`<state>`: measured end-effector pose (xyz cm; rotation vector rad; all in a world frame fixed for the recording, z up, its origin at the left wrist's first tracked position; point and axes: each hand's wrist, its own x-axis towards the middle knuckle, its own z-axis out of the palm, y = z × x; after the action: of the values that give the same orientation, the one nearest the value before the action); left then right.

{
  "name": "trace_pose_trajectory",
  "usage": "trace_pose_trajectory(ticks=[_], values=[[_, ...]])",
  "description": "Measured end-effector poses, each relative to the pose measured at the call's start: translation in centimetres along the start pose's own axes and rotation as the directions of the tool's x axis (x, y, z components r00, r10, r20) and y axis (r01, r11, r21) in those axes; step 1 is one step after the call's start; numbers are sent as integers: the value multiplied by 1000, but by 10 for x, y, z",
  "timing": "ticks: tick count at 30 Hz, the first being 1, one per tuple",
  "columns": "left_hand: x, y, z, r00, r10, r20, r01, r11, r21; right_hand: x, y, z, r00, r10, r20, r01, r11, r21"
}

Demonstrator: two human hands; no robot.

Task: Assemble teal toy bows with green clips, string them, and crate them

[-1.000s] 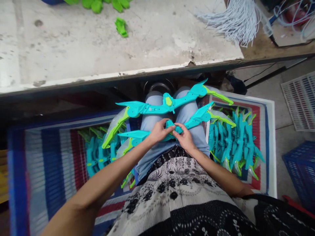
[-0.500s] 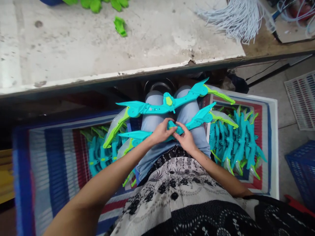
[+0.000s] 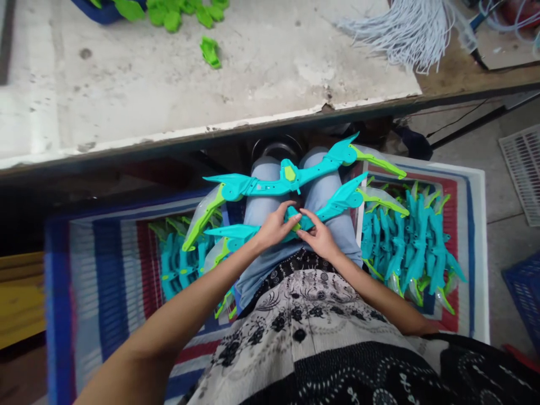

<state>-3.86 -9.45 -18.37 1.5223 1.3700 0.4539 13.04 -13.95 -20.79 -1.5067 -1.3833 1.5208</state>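
Two teal toy bows with lime tips lie across my lap. The nearer bow [image 3: 337, 203] is gripped at its middle by both hands. My left hand [image 3: 274, 226] pinches the centre from the left, fingers curled. My right hand [image 3: 319, 236] pinches it from the right, thumb and fingers pressed on the grip. A small lime piece shows between my fingertips. The farther bow [image 3: 291, 175] rests over my knees, untouched.
Striped woven bags sit on both sides of my legs: the left bag [image 3: 105, 264] and the right bag [image 3: 464, 225] each hold several teal bows. A worn white table [image 3: 169, 95] lies ahead with green plastic parts [image 3: 210, 52] and a bundle of white cords [image 3: 405, 28].
My hands stay on the nearer bow's centre, fingers shifting slightly. The view has drifted a little to the left, so everything sits further right.
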Motion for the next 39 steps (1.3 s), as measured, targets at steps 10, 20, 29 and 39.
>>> trace_pose_trajectory(ticks=[10,20,29,39], values=[[13,5,-15,923,-310,227,379,828,-414,-11,-37,-1,913,-404,46,250,470,-847],[10,5,-1,936,-301,181,349,746,-567,3,-39,1,896,-417,152,344,435,-832],[2,5,8,987,-129,-92,107,970,-219,0,-37,-29,851,-483,207,413,371,-831],[-29,25,51,901,-3,-434,221,863,455,19,-36,-48,853,-383,354,447,186,-875]])
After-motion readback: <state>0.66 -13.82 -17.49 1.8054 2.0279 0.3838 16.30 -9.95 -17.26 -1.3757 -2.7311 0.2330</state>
